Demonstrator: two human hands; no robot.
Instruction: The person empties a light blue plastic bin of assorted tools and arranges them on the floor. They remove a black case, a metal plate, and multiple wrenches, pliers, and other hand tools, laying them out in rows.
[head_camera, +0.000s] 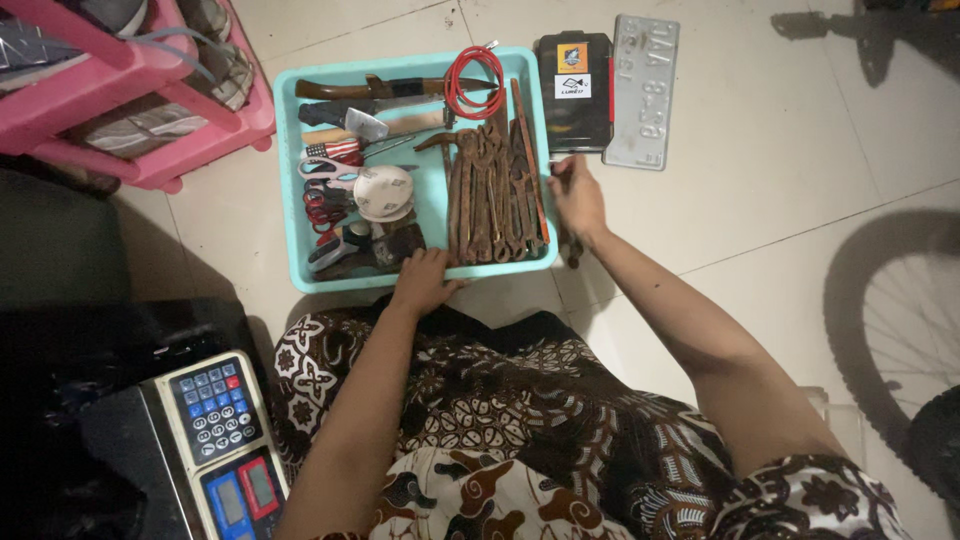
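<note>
The shallow turquoise plastic tray (287, 180) sits on the pale tiled floor (760, 150) right in front of the seated person's patterned brown-and-cream lap (520, 430), and both hands are on it. The left hand (424, 280) lies over the near rim with its fingers curled down onto the edge beside the rusty metal. The right hand (577, 196) rests at the tray's right rim, fingers drawn together around what looks like a dark, thin rusty tool (573, 250) on the floor just outside; whether it truly grips that piece I cannot tell. The tray looks rigid yet likely to flex, and loaded like this it probably carries heavy, so the two opposite rims seem the sensible places to hold. Inside, the row of brown, rusted iron hand tools (490, 195) lies side by side lengthwise: stiff, rough, flaky, surely gritty to the touch. Above them a coil of red wire (474, 82) loops springy and light. On the left are a wooden-handled knife (385, 88), a small hatchet with a pale blade (365, 125), red-handled scissors (322, 205) and a round cream-coloured tape roll (384, 192). Beyond the tray lie a flat black plastic case with stickers (574, 95) and an embossed grey metal plate (642, 92). A pink plastic rack (150, 110) stands at left, an electronic scale with a keypad (215, 440) near the knee, and a bicycle wheel (900, 330) at right.
</note>
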